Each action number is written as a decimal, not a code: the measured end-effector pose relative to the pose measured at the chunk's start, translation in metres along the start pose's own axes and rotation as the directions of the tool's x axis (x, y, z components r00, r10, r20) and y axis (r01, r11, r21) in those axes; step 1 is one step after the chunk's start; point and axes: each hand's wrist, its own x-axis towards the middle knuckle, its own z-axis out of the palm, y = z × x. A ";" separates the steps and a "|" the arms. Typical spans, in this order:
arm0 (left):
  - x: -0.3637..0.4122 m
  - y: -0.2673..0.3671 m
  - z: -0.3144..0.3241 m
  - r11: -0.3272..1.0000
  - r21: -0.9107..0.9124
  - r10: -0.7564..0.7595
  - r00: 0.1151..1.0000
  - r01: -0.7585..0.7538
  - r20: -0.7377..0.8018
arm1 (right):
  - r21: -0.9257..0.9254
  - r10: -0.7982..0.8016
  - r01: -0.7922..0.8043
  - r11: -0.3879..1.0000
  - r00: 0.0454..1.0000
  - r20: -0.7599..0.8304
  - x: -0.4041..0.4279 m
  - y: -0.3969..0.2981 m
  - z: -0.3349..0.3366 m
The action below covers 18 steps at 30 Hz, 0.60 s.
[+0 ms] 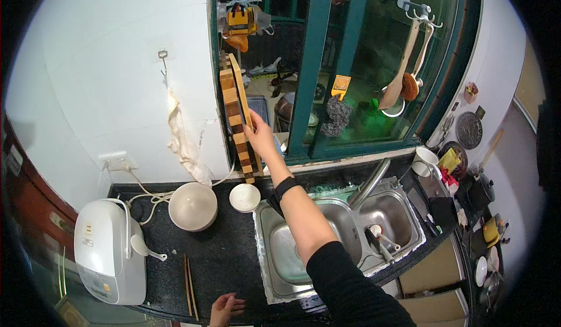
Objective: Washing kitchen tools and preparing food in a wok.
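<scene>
My right hand (261,136) reaches over the sink and grips the edge of a light wooden cutting board (240,91). That board stands on end by the window, tilted slightly. Right beside it stands a thick checkered wood-block board (239,139), also upright. My left hand (226,308) hovers at the counter's front edge, holding nothing, its fingers slightly apart. A pair of wooden chopsticks (190,285) lies on the black counter (162,279) to its left. Below the boards sits a small white bowl (245,197), with a larger pale bowl (193,206) farther left.
A white rice cooker (109,252) stands at the left, its cords behind. The double steel sink (285,243) has a faucet (370,183) and utensils in its right basin. A cleaver (418,204) lies farther right. A cloth (179,138) hangs on the wall.
</scene>
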 end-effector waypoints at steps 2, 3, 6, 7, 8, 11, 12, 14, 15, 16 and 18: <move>0.002 0.001 0.006 1.000 -0.005 0.005 1.000 -0.005 0.031 | 0.002 0.007 -0.007 1.000 1.000 -0.002 -0.006 0.002 -0.004; 0.002 0.002 0.006 1.000 -0.006 0.011 0.998 -0.010 0.056 | -0.041 0.036 -0.035 0.999 0.999 0.015 -0.009 -0.007 -0.007; 0.004 0.004 0.011 0.997 0.026 0.064 0.995 -0.066 0.074 | -0.067 0.011 -0.011 0.998 1.000 -0.002 -0.020 -0.004 -0.008; 0.006 0.003 0.012 0.997 0.031 0.063 0.995 -0.066 0.080 | -0.057 -0.043 0.042 0.998 0.999 -0.030 -0.025 0.005 -0.008; 0.010 0.001 0.014 0.998 0.019 0.060 0.992 -0.063 0.112 | -0.001 -0.038 0.038 0.999 0.997 -0.059 -0.033 0.014 -0.009; 0.009 0.011 0.023 0.998 0.018 0.063 0.987 -0.066 0.149 | -0.063 0.030 -0.036 0.997 0.996 -0.088 -0.084 0.022 -0.012; 0.007 0.015 0.027 0.997 0.028 0.069 0.984 -0.075 0.163 | -0.043 0.045 -0.049 0.998 0.995 -0.085 -0.110 0.025 -0.012; 0.021 0.005 0.030 0.997 0.032 0.067 0.977 -0.075 0.203 | -0.116 0.020 -0.016 0.993 0.999 0.033 -0.164 0.033 -0.024; 0.027 0.002 0.033 0.997 0.037 0.060 0.968 -0.072 0.244 | -0.192 0.192 -0.156 0.969 0.963 0.189 -0.190 0.030 -0.037; 0.024 0.006 0.042 0.998 0.025 0.046 0.968 -0.054 0.247 | -0.258 0.230 -0.157 0.953 0.932 0.281 -0.217 0.037 -0.053; 0.030 0.029 0.070 0.995 0.102 -0.034 0.967 0.008 0.253 | -0.323 0.332 -0.212 0.922 0.863 0.381 -0.267 0.055 -0.103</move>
